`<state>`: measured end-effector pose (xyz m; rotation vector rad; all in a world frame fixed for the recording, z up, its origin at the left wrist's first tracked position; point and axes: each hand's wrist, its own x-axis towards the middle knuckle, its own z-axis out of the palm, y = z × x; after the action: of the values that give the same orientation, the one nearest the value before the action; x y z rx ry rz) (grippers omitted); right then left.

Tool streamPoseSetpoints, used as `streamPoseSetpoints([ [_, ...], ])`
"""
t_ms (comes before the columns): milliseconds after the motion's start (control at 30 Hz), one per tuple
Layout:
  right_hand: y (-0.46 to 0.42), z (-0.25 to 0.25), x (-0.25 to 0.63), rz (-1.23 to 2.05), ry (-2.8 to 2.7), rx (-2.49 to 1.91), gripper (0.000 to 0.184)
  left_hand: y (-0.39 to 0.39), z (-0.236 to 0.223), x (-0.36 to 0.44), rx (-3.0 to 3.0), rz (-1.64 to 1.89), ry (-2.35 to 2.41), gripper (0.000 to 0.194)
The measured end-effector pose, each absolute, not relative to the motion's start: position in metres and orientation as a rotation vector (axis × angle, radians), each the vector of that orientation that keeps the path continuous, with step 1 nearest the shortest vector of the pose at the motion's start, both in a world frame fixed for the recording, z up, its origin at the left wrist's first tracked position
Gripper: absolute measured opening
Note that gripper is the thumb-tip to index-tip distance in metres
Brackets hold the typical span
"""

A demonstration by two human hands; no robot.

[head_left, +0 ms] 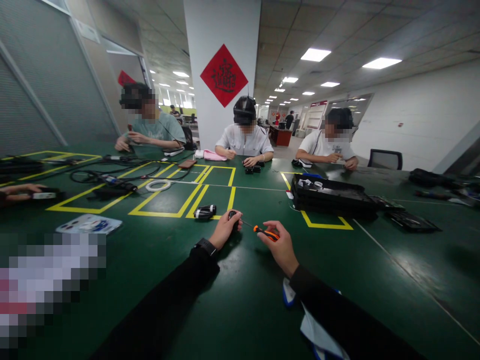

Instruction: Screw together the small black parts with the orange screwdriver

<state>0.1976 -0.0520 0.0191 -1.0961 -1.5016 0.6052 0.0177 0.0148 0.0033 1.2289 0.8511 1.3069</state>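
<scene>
Screwdriver [264, 232] with an orange-and-black handle, in your right hand [280, 246]; fingers wrapped narrowly round the grip, shaft pointing left. Left hand [224, 231] pinches a small dark part [233, 215], held above the table, ahead of you and roughly central. Shaft tip ends at or near that part; contact cannot be told at this scale.

Progress, as judged: driver and part are brought together, so work on this piece looks under way. Whether any screw is seated or loosened, you can't tell from here; the part's far face is hidden by your fingers. Finishing it and setting it down look to be what is left. Pair of black cylindrical pieces [205, 212] with white bands lies just beyond your left hand, partly over yellow tape [155, 215]; no telling whether they are done or waiting.

Room: green tabletop [243, 310] shows between your forearms and on toward the black tray [333, 200], which stands to the right, well apart from the driver. Its near side bounds a rightward swing. Blue-and-white item [318, 330] lies under your right forearm; mind dragging it. Phone [90, 225] sits off left. Table's near edge is out of sight.
</scene>
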Motion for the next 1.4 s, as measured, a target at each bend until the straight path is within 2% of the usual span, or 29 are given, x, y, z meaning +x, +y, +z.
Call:
streamPoseSetpoints([
  [267, -0.035, 0.006, 0.198, 0.966, -1.226, -0.869, 0.023, 0.015, 0.005, 0.018, 1.261, 1.300, 0.879, 0.032],
  [533, -0.043, 0.012, 0.193, 1.189, -1.363, -0.841, 0.022, 0.020, 0.001, 0.016, 1.174, 1.345, 0.914, 0.032],
  [833, -0.041, 0.006, 0.195, 1.199, -1.291, -0.827, 0.016, 0.019, -0.002, 0.016, 1.228, 1.331, 0.905, 0.031],
  [967, -0.040, 0.007, 0.196, 1.204, -1.242, -0.824, 0.020, 0.018, 0.001, 0.016, 1.256, 1.315, 0.902, 0.029],
  [1200, -0.048, 0.013, 0.194, 1.289, -1.158, -0.761, 0.015, 0.009, 0.007, 0.017, 1.492, 1.216, 0.913, 0.027],
  [1400, -0.049, 0.016, 0.189, 1.390, -1.051, -0.728, 0.022, 0.006, 0.009, 0.017, 1.532, 1.171, 0.904, 0.027],
])
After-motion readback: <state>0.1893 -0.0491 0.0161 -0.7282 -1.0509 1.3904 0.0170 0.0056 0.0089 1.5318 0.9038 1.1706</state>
